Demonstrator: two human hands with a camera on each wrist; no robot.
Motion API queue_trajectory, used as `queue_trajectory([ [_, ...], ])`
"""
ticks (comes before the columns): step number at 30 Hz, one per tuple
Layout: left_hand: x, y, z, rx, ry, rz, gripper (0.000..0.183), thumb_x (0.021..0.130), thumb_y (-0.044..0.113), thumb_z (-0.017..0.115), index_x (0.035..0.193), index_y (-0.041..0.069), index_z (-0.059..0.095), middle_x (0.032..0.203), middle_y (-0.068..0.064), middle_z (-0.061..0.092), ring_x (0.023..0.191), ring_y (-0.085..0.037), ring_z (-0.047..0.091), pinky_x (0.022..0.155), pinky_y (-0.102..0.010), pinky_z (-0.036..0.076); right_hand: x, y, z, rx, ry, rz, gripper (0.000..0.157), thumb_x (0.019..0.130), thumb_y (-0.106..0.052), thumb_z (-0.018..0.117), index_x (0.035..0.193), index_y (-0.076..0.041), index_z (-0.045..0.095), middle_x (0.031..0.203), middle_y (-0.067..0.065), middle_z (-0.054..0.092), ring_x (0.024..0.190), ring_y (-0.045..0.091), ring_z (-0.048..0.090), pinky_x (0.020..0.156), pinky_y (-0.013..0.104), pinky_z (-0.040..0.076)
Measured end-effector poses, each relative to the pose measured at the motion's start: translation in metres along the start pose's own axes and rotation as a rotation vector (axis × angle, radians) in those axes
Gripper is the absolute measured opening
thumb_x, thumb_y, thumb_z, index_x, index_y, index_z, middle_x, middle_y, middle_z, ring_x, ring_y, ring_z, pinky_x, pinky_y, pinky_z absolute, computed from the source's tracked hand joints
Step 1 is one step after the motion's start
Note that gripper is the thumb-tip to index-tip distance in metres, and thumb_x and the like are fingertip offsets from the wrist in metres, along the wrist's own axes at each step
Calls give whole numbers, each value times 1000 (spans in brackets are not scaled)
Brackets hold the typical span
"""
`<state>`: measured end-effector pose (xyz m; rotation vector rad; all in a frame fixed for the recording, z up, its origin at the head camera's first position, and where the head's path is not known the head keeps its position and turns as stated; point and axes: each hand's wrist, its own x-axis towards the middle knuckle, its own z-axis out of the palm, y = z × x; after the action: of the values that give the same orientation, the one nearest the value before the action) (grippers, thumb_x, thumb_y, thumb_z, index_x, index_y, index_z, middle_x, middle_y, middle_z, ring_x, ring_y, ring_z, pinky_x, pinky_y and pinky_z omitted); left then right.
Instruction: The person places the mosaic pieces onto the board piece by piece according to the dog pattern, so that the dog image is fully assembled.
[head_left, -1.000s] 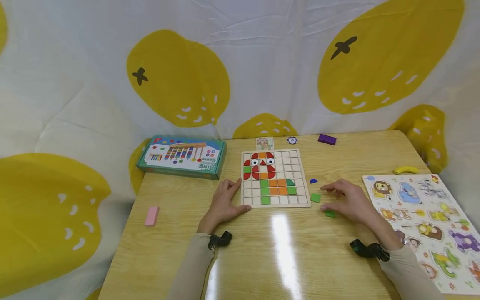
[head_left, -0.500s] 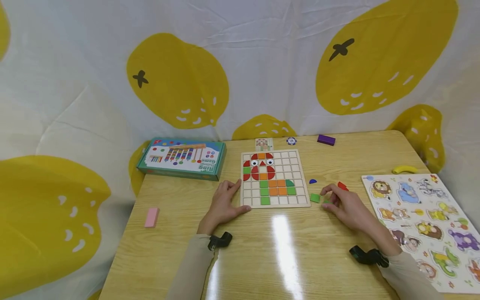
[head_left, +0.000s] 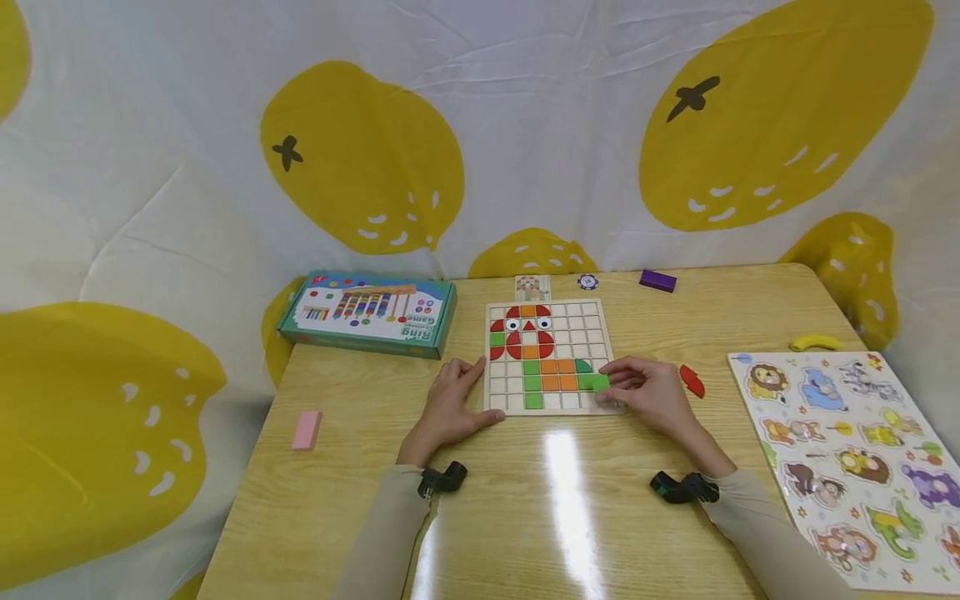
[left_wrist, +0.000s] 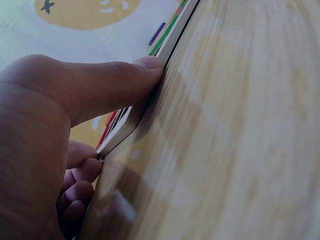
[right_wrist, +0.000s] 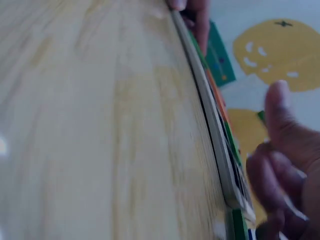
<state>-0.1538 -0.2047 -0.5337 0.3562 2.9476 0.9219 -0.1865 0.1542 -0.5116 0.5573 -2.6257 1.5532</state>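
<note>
A wooden grid board (head_left: 588,342) lies mid-table, bearing a figure of red, orange and green tiles with two eye pieces. At its lower-left corner my left hand (head_left: 445,404) rests against the frame, thumb along the front edge and index finger at the side. My right hand (head_left: 658,398) pinches a green square tile (head_left: 601,382) over the board's right side, close to the figure's end. In the right wrist view, another green tile (right_wrist: 240,225) lies beside the board's corner, with a bit of blue piece (right_wrist: 250,234) behind it; the hand hides that spot in the head view.
Red pieces (head_left: 692,381) lie right of my right hand. An animal puzzle board (head_left: 817,433) and a yellow banana (head_left: 815,342) are farther right. Behind the grid board are a picture card (head_left: 532,287), a chip (head_left: 587,282) and a purple block (head_left: 657,281); leftward, a game box (head_left: 371,315) and pink block (head_left: 306,430).
My right hand has picked up a green tile from the table and moved left over the board, uncovering the red pieces. My left hand has stayed at the corner.
</note>
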Motion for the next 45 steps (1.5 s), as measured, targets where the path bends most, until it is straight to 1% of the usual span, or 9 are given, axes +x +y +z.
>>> queue_trajectory([
  [4,2,1,-1,4,0,8,102,74,63,76,155,18,34,120,-3,44,108,-18,38,95,-38,34,3,-2,7,-132,-19,-79,37,63,-30,93,94,-17,77,72,-8,66,63,7,58,57,20,45],
  [9,3,3,-3,6,1,12,102,74,62,77,155,18,33,120,-3,44,108,-18,39,94,-38,34,6,-6,7,-224,-54,-89,40,61,-34,94,94,-19,78,74,-5,63,65,9,53,60,22,41],
  [12,4,4,-4,7,2,16,102,74,61,78,155,17,33,120,-4,44,108,-19,39,94,-38,34,6,-6,4,-222,-84,-97,41,62,-34,94,96,-17,77,77,-3,64,67,12,55,62,22,42],
  [17,4,4,-4,13,9,20,102,74,60,78,155,17,35,121,-5,45,109,-20,39,95,-40,35,4,-6,1,-232,-122,-114,29,70,-27,90,94,-17,78,82,-2,63,69,15,55,63,22,41],
  [23,3,3,-3,13,20,24,101,73,59,79,154,15,37,120,-5,45,108,-20,40,94,-40,35,3,-8,6,-271,-105,-126,26,68,-28,91,88,-18,79,85,-2,62,68,13,52,58,23,39],
  [27,2,3,-2,12,15,28,102,73,61,78,154,16,36,119,-4,45,107,-19,39,94,-39,35,3,-9,8,-304,-110,-120,27,66,-32,92,86,-20,79,91,-4,61,73,12,50,62,25,39],
  [34,1,4,-2,17,24,36,102,73,61,78,154,15,36,118,-4,45,107,-19,40,93,-40,35,0,-12,5,-285,-133,-127,14,74,-26,88,84,-21,79,93,-3,60,78,13,51,65,26,40],
  [39,2,3,-2,26,21,39,102,74,61,78,154,14,36,119,-5,45,107,-19,40,94,-40,36,0,-12,4,-262,-150,-111,16,76,-21,87,89,-19,80,94,-1,60,74,15,52,63,25,40],
  [45,1,2,-1,28,11,25,102,73,61,78,154,15,35,119,-5,44,108,-20,39,95,-40,35,0,-13,2,-261,-207,-101,13,80,-18,84,92,-18,80,97,-1,60,77,15,52,65,26,41],
])
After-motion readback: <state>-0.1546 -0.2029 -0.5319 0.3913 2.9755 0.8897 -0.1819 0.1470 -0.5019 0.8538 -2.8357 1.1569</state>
